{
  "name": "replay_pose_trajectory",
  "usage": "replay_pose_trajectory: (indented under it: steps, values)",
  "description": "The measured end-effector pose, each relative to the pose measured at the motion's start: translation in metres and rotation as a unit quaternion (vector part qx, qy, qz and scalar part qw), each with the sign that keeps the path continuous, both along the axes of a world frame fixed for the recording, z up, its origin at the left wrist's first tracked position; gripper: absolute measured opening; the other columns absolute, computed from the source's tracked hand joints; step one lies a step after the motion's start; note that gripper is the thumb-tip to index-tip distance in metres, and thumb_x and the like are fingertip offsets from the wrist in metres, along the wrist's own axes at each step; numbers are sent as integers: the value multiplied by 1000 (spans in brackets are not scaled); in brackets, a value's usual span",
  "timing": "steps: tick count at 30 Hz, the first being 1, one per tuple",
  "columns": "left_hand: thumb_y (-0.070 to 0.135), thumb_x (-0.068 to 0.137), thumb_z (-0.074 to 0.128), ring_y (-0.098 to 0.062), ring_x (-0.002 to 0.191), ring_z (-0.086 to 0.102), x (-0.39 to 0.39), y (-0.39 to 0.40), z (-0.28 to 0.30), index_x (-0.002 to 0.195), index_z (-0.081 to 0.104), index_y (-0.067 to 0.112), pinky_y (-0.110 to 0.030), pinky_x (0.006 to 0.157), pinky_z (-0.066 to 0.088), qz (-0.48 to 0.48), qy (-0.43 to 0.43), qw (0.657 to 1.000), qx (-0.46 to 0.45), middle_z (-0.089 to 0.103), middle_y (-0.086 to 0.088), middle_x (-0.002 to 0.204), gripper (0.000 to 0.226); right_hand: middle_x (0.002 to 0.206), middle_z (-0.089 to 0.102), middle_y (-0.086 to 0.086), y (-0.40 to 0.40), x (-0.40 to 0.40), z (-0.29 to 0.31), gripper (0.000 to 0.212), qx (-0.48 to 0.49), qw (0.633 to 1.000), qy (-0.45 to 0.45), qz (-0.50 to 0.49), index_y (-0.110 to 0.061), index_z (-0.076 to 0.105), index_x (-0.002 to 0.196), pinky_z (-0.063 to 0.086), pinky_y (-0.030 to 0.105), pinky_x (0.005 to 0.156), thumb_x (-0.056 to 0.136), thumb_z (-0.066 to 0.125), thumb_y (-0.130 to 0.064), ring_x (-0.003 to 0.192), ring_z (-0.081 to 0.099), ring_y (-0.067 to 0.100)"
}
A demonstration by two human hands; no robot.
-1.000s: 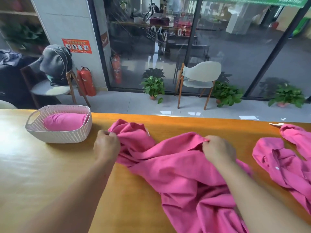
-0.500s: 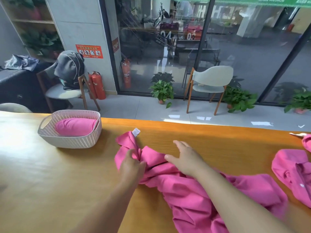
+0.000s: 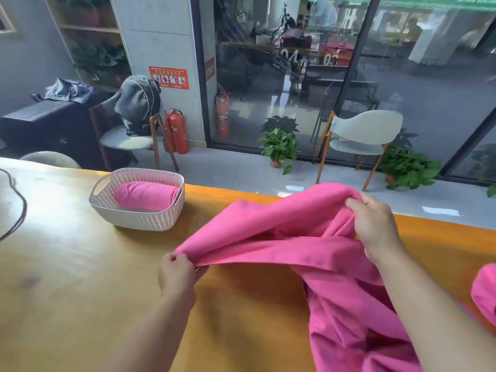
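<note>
- Left hand (image 3: 176, 275): forearm reaches forward from the near edge, low over the surface (image 3: 67, 264); fingers curled together, pinching the left corner of the pink cloth (image 3: 281, 237).
- Right hand (image 3: 374, 224): forearm runs in from the lower right, raised higher than the left; fingers and thumb clamped on a bunched upper edge of the cloth.
- Pink cloth: stretched between both hands, lifted off the surface there; the remainder drapes down to the near right.
- White basket (image 3: 139, 218): stands on the surface to the left, well apart from the hands, holding a rolled pink cloth (image 3: 146, 196).
</note>
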State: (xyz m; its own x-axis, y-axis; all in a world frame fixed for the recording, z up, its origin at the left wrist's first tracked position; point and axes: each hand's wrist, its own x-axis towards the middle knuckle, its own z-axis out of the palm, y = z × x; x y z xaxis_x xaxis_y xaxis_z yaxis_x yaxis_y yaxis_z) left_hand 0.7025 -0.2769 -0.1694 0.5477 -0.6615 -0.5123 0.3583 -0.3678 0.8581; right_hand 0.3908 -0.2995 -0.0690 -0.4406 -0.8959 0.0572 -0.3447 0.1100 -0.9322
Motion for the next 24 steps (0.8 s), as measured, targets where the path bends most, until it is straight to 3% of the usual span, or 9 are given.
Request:
replay_pose_trajectory:
  steps: [3,8,11,13,16,18,20,22,24]
  values:
    - [-2,87,34,-28,63,53,-1,2,0,100,63,5,-30,58,42,-50,-90,993,60,54,-13,77,33,62,61,8,1,-5,-3,14,169,975,81,121,-6,67,78,41,30,59,83,61,-18,57,57,21]
    - [14,92,48,-37,113,55,5,14,2,122,56,8,-38,93,45,-191,-317,913,171,57,-20,124,32,75,71,6,23,16,-6,20,432,753,269,416,-13,65,81,47,26,59,78,80,-25,63,60,15]
    - [7,78,53,-32,125,41,2,17,3,135,48,15,-44,105,30,-111,-454,883,49,43,-12,136,58,69,62,-3,39,41,-13,33,431,655,395,479,-19,55,68,44,24,56,73,80,-38,61,56,14]
    - [11,73,50,-33,114,51,-12,9,-1,124,60,10,-37,98,35,-169,-542,818,-90,56,-11,123,51,68,58,-1,50,54,-11,38,420,662,343,518,-19,54,68,42,26,56,75,79,-47,59,53,16]
    - [18,91,53,-29,118,55,-41,3,-3,128,62,15,-30,98,39,-385,-512,756,-132,55,-4,133,38,69,62,-2,49,51,-7,22,375,811,60,444,-16,65,82,43,21,50,93,66,-35,50,53,8]
    - [23,96,52,-23,127,49,-59,0,-7,146,42,22,-31,100,39,-463,-484,734,-108,40,1,149,50,102,71,0,28,24,-21,14,278,900,166,293,-21,72,103,52,27,71,96,62,-28,72,65,12]
    - [22,97,48,-25,126,50,-70,-4,-11,151,29,26,-34,97,43,-488,-490,717,-89,35,0,152,57,139,53,-1,19,-8,-33,44,307,836,398,219,-32,59,132,48,31,97,88,63,-26,113,60,20]
    - [22,95,50,-29,118,56,-71,-14,-18,151,25,31,-37,90,46,-530,-505,679,-50,38,-4,145,62,149,39,-2,24,-32,-42,70,427,738,461,247,-34,44,146,45,31,103,80,67,-31,129,51,22]
    - [22,86,54,-29,108,62,-70,-21,-25,136,43,39,-36,82,50,-603,-536,591,-16,51,-4,128,54,137,56,-3,32,-45,-50,56,464,690,477,285,-31,59,134,49,31,99,78,67,-30,122,57,21]
